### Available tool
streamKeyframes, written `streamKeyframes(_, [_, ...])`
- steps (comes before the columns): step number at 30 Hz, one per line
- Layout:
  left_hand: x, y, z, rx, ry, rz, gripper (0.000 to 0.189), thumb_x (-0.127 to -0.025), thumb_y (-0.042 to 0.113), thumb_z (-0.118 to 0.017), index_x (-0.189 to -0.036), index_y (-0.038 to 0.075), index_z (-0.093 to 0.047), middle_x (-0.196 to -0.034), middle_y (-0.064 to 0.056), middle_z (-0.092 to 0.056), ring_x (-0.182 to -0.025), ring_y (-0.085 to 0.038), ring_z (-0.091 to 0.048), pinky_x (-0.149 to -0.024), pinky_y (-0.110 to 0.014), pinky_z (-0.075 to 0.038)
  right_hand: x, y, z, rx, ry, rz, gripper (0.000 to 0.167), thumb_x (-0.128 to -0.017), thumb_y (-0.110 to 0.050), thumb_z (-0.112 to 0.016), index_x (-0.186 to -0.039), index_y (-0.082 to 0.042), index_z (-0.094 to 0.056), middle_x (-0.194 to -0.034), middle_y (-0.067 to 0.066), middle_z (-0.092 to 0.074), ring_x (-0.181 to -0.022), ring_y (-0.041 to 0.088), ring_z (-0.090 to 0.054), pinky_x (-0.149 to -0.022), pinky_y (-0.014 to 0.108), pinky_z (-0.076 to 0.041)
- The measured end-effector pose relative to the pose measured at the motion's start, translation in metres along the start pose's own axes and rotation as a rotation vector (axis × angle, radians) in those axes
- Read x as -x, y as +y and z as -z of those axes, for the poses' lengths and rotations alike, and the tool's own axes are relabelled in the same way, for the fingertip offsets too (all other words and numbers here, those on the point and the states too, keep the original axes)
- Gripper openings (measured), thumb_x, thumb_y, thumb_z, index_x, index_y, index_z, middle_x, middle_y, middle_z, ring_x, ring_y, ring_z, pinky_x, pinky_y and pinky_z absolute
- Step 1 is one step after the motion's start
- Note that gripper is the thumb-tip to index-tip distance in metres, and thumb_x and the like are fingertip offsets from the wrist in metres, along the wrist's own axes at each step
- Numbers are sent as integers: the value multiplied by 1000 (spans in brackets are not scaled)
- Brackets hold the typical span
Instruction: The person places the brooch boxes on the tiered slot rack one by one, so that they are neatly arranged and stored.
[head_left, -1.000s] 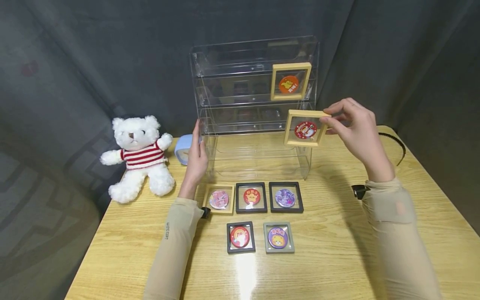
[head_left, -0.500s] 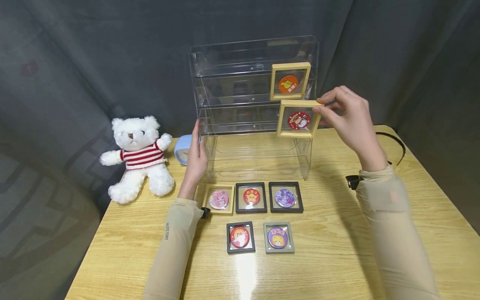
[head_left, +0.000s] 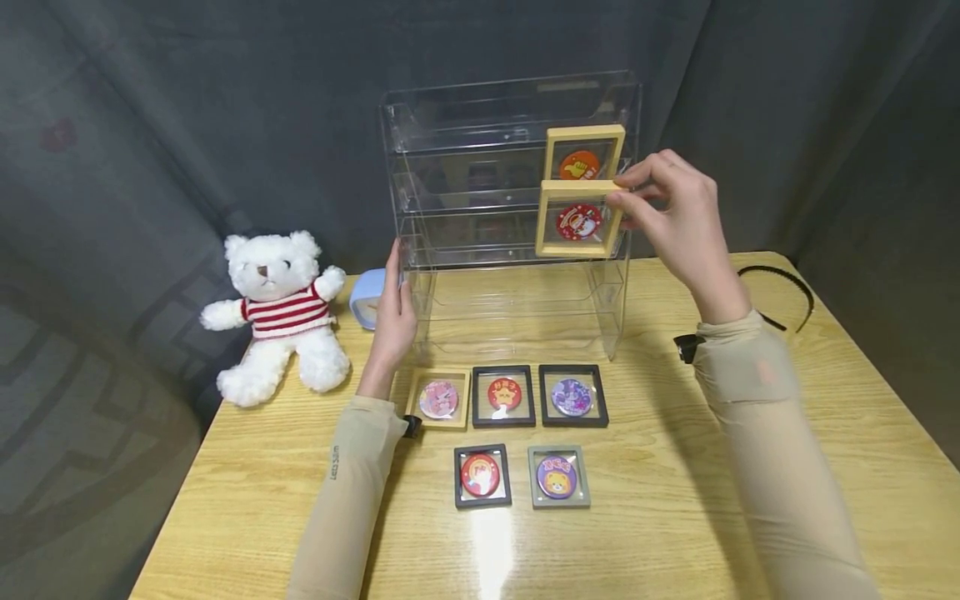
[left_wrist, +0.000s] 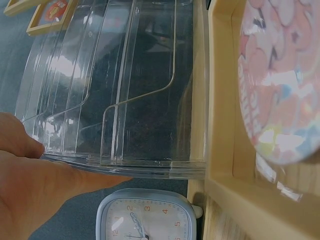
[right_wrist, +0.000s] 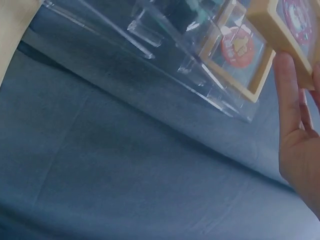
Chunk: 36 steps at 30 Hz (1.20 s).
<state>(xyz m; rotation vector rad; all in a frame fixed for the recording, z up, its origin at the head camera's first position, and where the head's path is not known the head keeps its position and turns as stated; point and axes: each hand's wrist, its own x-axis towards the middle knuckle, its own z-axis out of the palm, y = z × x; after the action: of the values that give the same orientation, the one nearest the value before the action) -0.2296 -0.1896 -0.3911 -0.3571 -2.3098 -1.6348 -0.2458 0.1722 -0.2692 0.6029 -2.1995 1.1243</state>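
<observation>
In the head view my right hand [head_left: 678, 221] pinches the upper right corner of a light wooden frame with a red badge [head_left: 577, 222]. It holds this frame upright before the clear stepped display rack [head_left: 480, 179]. A second wooden frame, with an orange thumbs-up badge [head_left: 580, 164], stands on a higher tier, its lower part hidden behind the held one. My left hand [head_left: 393, 321] holds the rack's left side panel, thumb on one face and fingers along the outside; the left wrist view shows the thumb [left_wrist: 22, 140] at the panel's edge.
Several framed badges lie flat before the rack, among them a wooden one [head_left: 438, 400], a black one [head_left: 503, 396] and a grey one [head_left: 558, 477]. A white teddy bear [head_left: 273, 321] and a blue alarm clock [head_left: 366, 298] stand left. A black headband [head_left: 798, 287] lies right.
My right hand has moved up and left with the red-badge frame, which now overlaps the lower part of the orange-badge frame in the head view. The left hand stays on the rack's side.
</observation>
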Motion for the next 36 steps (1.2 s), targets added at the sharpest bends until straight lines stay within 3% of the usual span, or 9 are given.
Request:
streamKeyframes(11, [2,-1,2,-14,6,10,60,-117,5,-24,-174,15,-6,-179,-5,-5,-163,-19,-8,-130,-38,-21,-32,-14,-19,2,14,31,21,-99,-11,-76,-104,9,-72,-99,-1,-61,-82,-9,-64,-70,13,-59])
streamKeyframes(18, [3,1,-1,-28,11,4,60,-117,4,-25,-174,13,-7,-179,-8,-7,-163,-21,-9,-131,-38,-19,-45,-18,-26,53,27,65,25,-99,-16,-76,-102,8,-72,-98,1,-61,-85,1,-66,-75,13,-56])
streamKeyframes(27, [3,4,-8,-22,13,-14,61,-116,1,-27,-174,11,-9,-179,-10,-9,-163,-25,-11,-131,-40,-19,-55,-22,-30,70,25,10,25,-99,-19,-77,-103,6,-73,-99,-8,-58,-93,19,-74,-71,13,-57])
streamKeyframes(36, [3,1,-10,-20,17,-28,60,-116,1,-28,-173,8,-10,-178,-13,-10,-163,-29,-11,-131,-45,-20,-68,-22,-39,106,90,63,28,-102,-21,-73,-107,6,-74,-108,13,-65,-99,26,-72,-91,22,-58])
